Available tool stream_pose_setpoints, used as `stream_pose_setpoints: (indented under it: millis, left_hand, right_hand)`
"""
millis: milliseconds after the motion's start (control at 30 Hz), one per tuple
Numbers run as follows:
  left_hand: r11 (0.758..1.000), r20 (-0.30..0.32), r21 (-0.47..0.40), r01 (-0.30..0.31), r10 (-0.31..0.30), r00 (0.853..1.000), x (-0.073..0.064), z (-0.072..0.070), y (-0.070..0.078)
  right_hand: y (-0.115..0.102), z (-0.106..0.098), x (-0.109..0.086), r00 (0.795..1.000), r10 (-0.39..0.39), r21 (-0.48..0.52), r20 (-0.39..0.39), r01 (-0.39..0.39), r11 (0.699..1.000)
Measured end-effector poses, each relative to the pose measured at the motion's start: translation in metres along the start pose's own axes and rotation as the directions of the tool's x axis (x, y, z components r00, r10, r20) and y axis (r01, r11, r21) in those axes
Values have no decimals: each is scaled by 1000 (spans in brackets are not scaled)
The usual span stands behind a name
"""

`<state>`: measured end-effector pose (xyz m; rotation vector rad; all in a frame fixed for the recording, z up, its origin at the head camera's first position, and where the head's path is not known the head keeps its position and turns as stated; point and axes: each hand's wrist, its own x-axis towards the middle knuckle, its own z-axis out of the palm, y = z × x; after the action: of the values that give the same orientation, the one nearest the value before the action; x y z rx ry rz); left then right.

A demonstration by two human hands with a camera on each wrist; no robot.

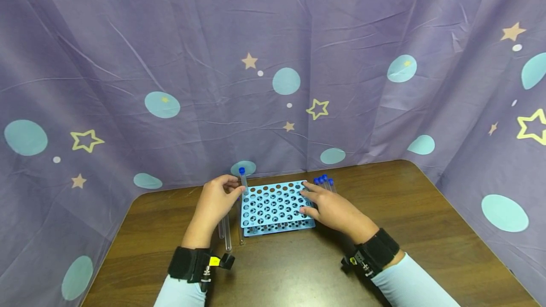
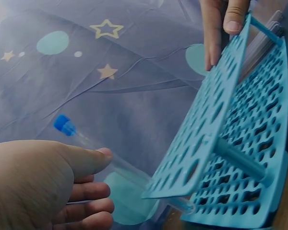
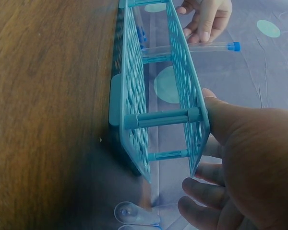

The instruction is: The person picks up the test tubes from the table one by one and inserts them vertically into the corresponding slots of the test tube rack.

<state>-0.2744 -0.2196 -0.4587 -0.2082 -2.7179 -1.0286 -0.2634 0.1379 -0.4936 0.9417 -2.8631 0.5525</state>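
Observation:
My left hand is at the left back corner of a light-blue test tube rack, pinching a clear test tube with a blue cap between thumb and fingers. The tube stands in a corner hole, its cap well above the top plate; in the right wrist view its lower part shows between the two plates. My right hand rests on the rack's right end with its fingers spread, thumb and fingertips touching the top plate.
Several blue-capped tubes lie right of the rack, partly behind my right hand. More clear tubes lie on the wooden table to the rack's left, partly under my left hand. A purple patterned curtain hangs directly behind the table.

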Motion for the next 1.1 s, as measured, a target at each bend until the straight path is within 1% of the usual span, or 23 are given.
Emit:
stream_pose_setpoints:
  millis: [233,567,833,1100]
  left_hand:
    - [999,19,35,30,-31,999,-3,-11,-3]
    - [995,51,68,67,-70,996,-6,-22,-5]
    - [992,32,98,78,-82,996,-7,-27,-12]
    - [980,65,140,144,-154,986,-10,-29,-17]
  right_hand:
    - [0,0,0,1000,9,12,9,-9,1000]
    - [1,0,0,1000,4,5,8,-5,1000]
    - [1,-1,0,1000,0,6,5,0,1000]
    - [1,0,0,1000,6,13,20,-6,1000]
